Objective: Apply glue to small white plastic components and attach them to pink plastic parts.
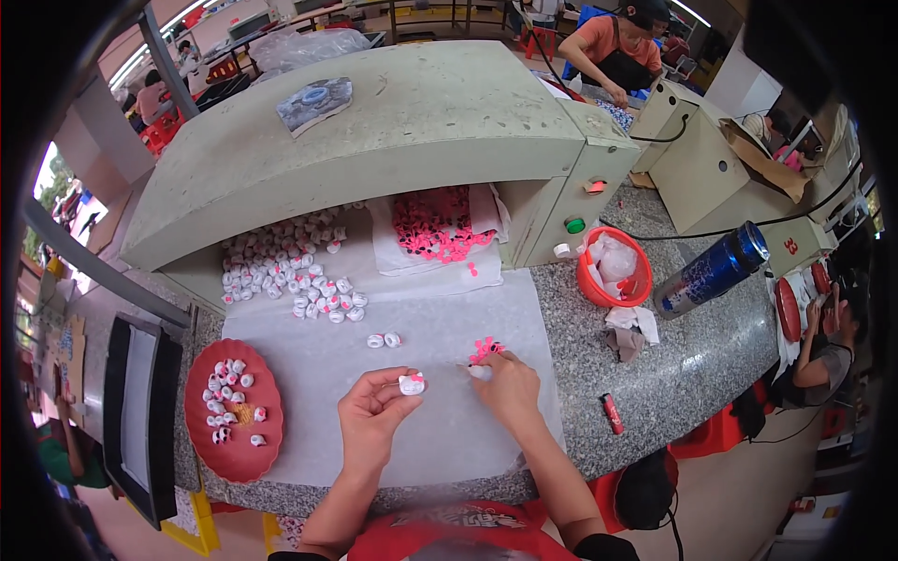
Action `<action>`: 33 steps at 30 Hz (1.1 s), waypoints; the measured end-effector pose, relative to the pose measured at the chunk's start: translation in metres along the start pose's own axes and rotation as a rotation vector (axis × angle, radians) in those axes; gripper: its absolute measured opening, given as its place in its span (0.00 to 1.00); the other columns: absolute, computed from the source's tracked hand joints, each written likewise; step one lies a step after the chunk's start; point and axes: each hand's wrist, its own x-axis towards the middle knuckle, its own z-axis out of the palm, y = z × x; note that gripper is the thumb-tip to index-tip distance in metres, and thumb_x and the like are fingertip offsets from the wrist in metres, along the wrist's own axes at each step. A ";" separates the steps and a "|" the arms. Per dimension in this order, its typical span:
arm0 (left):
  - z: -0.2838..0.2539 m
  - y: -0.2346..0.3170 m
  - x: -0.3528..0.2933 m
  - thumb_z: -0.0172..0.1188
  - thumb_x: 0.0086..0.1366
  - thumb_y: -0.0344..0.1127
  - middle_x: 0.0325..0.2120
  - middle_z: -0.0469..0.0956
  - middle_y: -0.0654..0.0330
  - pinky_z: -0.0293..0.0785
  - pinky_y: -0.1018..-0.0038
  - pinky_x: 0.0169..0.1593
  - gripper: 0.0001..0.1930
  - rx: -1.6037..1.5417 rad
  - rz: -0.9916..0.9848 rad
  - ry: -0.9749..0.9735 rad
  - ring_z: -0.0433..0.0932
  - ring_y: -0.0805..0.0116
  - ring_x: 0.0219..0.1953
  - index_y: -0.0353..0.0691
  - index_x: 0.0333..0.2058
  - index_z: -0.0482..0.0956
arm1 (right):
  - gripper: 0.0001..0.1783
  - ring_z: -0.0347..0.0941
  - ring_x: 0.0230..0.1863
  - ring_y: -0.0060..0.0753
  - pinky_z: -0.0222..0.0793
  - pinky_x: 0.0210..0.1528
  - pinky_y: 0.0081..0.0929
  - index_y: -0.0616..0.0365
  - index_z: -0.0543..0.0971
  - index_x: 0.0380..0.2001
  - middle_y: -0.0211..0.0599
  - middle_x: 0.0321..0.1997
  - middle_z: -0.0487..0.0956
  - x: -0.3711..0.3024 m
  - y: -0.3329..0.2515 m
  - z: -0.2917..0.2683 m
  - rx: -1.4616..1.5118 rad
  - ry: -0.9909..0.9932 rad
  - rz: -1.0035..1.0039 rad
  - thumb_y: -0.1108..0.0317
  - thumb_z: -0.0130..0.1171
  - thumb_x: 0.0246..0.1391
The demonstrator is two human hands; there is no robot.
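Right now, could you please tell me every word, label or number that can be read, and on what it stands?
I locate texts without copying them.
Pale green metal casing: a red number.
Red T-shirt: white print, blurred.
Small red tube: print too small.
Blue tumbler: pale pattern, lettering unclear.

- From head height, a wide fisheye camera looks down and forward across a granite worktop (580, 346) — the wearer's left hand (372, 411) and right hand (510, 388) near, at center.
- A pale metal housing (402, 122) spans the far side, its opening toward the lens.
- Straight edges bow toward the dark circular rim — workshop floor (734, 496) showing near right.
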 end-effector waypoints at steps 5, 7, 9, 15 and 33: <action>0.000 -0.007 0.004 0.56 0.50 0.16 0.33 0.76 0.55 0.72 0.81 0.39 0.15 0.008 0.002 -0.005 0.76 0.73 0.36 0.30 0.39 0.70 | 0.08 0.75 0.28 0.31 0.68 0.30 0.22 0.60 0.77 0.24 0.39 0.25 0.78 -0.001 -0.004 -0.012 0.215 0.044 -0.045 0.70 0.62 0.37; 0.005 -0.009 0.004 0.56 0.50 0.16 0.34 0.76 0.55 0.73 0.81 0.39 0.16 0.021 0.008 -0.014 0.76 0.73 0.36 0.30 0.39 0.71 | 0.07 0.74 0.27 0.27 0.68 0.29 0.20 0.61 0.77 0.24 0.37 0.25 0.78 -0.009 -0.019 -0.034 0.410 -0.053 -0.063 0.72 0.63 0.37; 0.010 -0.010 0.004 0.55 0.50 0.15 0.35 0.75 0.55 0.73 0.80 0.41 0.16 0.048 0.011 -0.076 0.75 0.72 0.37 0.31 0.40 0.71 | 0.07 0.72 0.26 0.19 0.66 0.29 0.16 0.62 0.77 0.24 0.32 0.24 0.77 -0.020 -0.035 -0.057 0.796 -0.217 -0.063 0.74 0.63 0.37; 0.018 -0.013 0.002 0.53 0.49 0.12 0.40 0.70 0.51 0.73 0.76 0.44 0.15 0.151 0.201 -0.147 0.73 0.66 0.43 0.29 0.38 0.71 | 0.06 0.68 0.26 0.13 0.64 0.29 0.13 0.62 0.77 0.23 0.27 0.23 0.76 -0.024 -0.047 -0.062 0.835 -0.228 -0.066 0.77 0.63 0.38; 0.027 -0.010 -0.005 0.52 0.54 0.18 0.39 0.71 0.49 0.72 0.75 0.43 0.11 0.115 0.258 -0.202 0.73 0.65 0.41 0.30 0.38 0.73 | 0.08 0.70 0.26 0.20 0.64 0.28 0.15 0.63 0.77 0.25 0.33 0.25 0.75 -0.032 -0.045 -0.054 0.836 0.025 -0.198 0.80 0.63 0.36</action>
